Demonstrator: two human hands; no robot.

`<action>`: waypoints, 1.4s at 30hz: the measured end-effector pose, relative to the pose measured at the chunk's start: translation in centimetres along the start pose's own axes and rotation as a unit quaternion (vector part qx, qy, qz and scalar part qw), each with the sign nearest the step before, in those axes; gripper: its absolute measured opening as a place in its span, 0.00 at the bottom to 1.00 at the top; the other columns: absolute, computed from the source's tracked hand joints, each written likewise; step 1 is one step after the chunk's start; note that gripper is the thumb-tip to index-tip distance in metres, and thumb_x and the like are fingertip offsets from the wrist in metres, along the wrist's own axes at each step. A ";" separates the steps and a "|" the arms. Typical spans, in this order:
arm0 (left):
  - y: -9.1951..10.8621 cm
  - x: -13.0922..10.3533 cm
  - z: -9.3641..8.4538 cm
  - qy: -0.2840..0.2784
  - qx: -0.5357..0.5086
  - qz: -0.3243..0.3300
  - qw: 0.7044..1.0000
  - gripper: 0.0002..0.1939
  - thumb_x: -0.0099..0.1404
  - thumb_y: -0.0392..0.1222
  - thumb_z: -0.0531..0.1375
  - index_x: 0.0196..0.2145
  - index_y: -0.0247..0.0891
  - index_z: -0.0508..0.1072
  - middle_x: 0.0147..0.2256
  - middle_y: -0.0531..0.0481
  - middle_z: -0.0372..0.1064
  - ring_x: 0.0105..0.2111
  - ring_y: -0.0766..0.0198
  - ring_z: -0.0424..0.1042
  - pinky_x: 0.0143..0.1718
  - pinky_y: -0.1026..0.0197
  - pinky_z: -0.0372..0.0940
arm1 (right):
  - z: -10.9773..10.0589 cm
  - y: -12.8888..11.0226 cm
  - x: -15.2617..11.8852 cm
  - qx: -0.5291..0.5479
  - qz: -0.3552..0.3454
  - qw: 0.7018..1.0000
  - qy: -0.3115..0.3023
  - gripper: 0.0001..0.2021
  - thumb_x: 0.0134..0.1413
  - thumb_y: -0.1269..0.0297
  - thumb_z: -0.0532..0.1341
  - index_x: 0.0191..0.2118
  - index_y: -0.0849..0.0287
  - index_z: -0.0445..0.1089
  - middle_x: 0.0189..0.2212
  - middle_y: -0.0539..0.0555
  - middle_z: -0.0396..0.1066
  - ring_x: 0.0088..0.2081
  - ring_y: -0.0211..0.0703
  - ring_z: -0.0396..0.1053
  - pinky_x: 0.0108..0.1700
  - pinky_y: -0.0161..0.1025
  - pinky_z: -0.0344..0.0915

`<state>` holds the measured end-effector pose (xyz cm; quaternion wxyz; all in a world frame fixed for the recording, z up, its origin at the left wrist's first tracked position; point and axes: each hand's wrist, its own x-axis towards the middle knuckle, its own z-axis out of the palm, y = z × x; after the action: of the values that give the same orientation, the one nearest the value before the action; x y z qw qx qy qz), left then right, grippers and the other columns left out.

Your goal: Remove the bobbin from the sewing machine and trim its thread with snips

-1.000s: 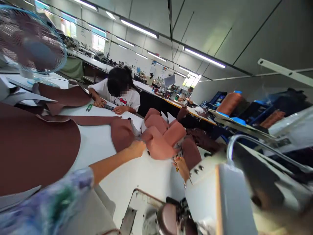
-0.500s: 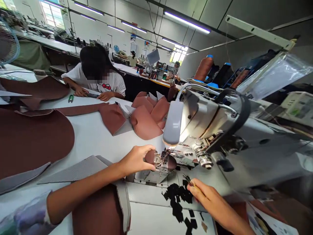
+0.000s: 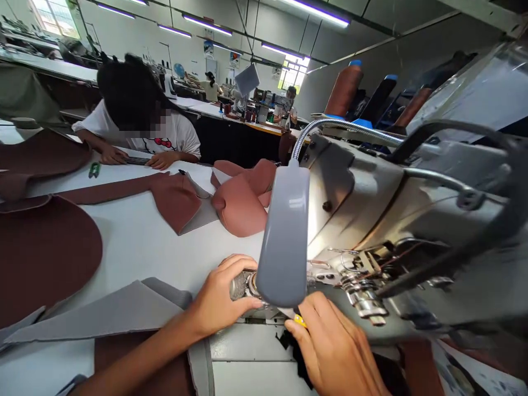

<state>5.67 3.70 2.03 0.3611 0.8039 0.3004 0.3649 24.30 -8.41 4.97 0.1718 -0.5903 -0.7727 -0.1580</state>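
Lower centre of frame: left hand (image 3: pixel 220 300) curled around small metal part (image 3: pixel 241 285) at needle end of sewing machine (image 3: pixel 371 220), presumably to steady it. Right hand (image 3: pixel 334 352) closed on slim yellow-tipped tool (image 3: pixel 297 319), tip aimed under grey lamp (image 3: pixel 284 236), which hides the contact point. Lamp bent low, apparently to light this spot. Black scraps (image 3: pixel 289 341) beneath right hand. Centre: pink fabric pieces (image 3: pixel 241 206) heaped within reach on white counter (image 3: pixel 136 242). Upper left: another person (image 3: pixel 136 121) bent over the counter.
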 end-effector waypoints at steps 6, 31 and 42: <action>0.8 -1.0 1.8 0.133 0.106 0.081 0.982 0.09 0.55 0.31 0.61 0.34 0.41 0.67 0.40 0.46 0.62 0.41 0.56 0.64 0.44 0.55 0.62 | 0.6 0.6 -1.1 0.081 0.033 0.996 0.002 0.15 0.51 0.73 0.51 0.44 0.58 0.69 0.26 0.54 0.71 0.21 0.41 0.66 0.22 0.34 0.59; 6.0 -4.1 -0.3 -0.172 0.139 -0.105 0.970 0.15 0.54 0.30 0.49 0.27 0.34 0.76 0.19 0.54 0.66 0.20 0.69 0.61 0.24 0.67 0.53 | 4.9 -3.1 -2.5 0.742 0.384 0.549 -0.013 0.24 0.44 0.49 0.67 0.41 0.65 0.74 0.30 0.58 0.73 0.15 0.23 0.41 0.17 0.29 0.37; 9.0 -8.3 1.3 -0.264 -0.024 -0.096 0.960 0.16 0.49 0.24 0.50 0.26 0.34 0.77 0.17 0.56 0.61 0.19 0.72 0.60 0.24 0.70 0.56 | 5.5 -4.9 0.1 0.836 0.376 0.396 0.059 0.20 0.35 0.57 0.71 0.34 0.64 0.72 0.30 0.55 0.72 0.14 0.18 0.36 0.16 0.26 0.35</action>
<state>4.13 -8.04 5.54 0.4796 0.8302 0.2616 0.1107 19.10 -7.14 -0.05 0.6663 -0.3710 -0.2063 0.6131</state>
